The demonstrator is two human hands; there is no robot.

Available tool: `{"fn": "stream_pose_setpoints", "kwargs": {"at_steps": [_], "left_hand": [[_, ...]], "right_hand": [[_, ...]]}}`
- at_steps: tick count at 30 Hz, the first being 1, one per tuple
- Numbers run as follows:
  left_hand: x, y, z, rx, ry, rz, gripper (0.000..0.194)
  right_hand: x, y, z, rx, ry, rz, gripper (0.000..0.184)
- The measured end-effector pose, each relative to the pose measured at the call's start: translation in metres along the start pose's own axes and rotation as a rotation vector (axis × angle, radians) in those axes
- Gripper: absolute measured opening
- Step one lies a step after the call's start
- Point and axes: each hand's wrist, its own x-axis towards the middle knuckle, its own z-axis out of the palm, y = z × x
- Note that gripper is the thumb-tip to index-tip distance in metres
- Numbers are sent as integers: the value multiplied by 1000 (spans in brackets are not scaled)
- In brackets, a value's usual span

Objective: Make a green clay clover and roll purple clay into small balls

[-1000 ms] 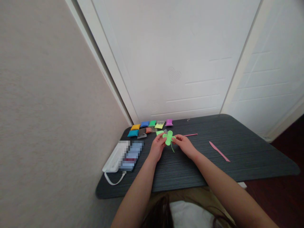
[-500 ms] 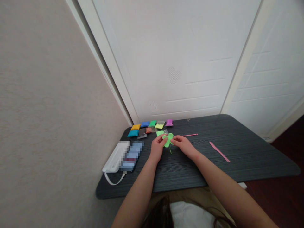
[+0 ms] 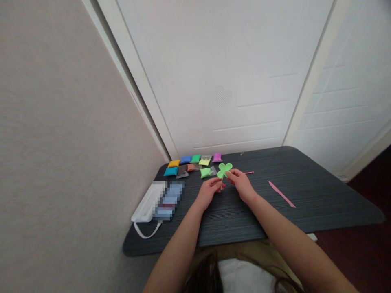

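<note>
A light green clay clover, with several rounded leaves and a thin stem, is held up over the dark table. My right hand pinches one of its lower leaves from the right. My left hand is closed around the thin stem below the leaves, its fingertips close together. Just behind the hands lies an opened packet of light green clay. Part of a thin pink stick tool shows beyond my right hand.
Clay packets in several colours, among them a yellow one and a teal one, lie at the back left. A pink plastic knife rests on the right. At left are a white power bank-like case, a cable and a blurred phone.
My left hand has moved from the leaves down to the stem. The clover has shifted slightly up and right, its leaves now more fully visible; my right hand still holds it.
</note>
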Motion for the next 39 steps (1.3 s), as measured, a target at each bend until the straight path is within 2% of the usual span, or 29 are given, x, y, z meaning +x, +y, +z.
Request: {"fn": "stream_pose_setpoints", "kwargs": {"at_steps": [8,17,24,30,39], "left_hand": [[-3,2,2,91,-26,-21,30],[-2,-1,1,11,-70,-86,41],[-3,-3,1,0,-87,-107,37],[-3,-3,1,-13,-64,-79,43],[-2,0,0,-25,-26,-25,39]], "right_hand": [[-1,-2,1,5,20,-23,29],[0,0,1,1,35,-39,29],[0,1,0,13,54,-41,29],[0,0,1,27,57,-30,32],[0,0,0,56,42,-22,31]]}}
